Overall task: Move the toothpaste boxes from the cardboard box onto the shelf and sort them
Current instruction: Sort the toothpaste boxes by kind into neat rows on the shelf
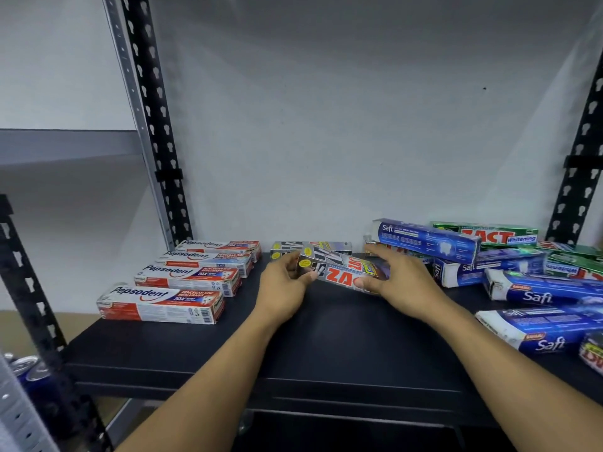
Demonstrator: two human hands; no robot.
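Both hands hold a silver box [339, 272] printed "ZACT" in red at the middle of the black shelf [326, 337]. The left hand [284, 282] has its fingers [308, 276] curled round the left end, and the right hand [401, 275] clasps the right end. A second silver box [287, 247] lies just behind. At the left, four Pepsodent boxes [163, 305] lie side by side. At the right, blue Safi boxes [538, 291] and a green box [489, 234] reading "ZACT Whitening" are heaped. The shelf's middle is open up to its front edge.
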